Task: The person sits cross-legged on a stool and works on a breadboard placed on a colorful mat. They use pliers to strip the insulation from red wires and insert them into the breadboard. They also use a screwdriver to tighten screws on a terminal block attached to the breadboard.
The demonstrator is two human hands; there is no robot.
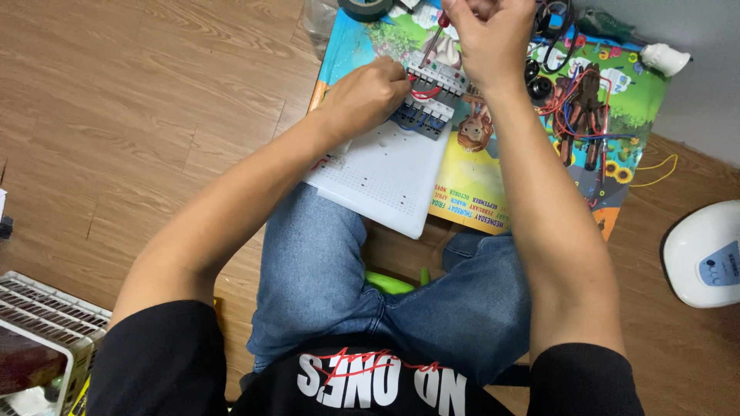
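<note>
A white perforated board [389, 181] lies on my knee and the floor, carrying a row of grey circuit breakers [432, 96] wired with red and blue leads. My left hand [366, 96] rests on the board's left end, fingers curled against the breakers and their wires. My right hand [486, 38] is closed around a red-handled screwdriver [433, 35] whose shaft points down at the top of the breaker row.
A colourful picture mat [493, 177] lies under the board. On it are pliers with dark handles and loose red and blue wires [582, 115], black tape [366, 8] and a white lamp holder [664, 58]. A white device [705, 254] sits right; a wire-grilled appliance [42, 323] lower left.
</note>
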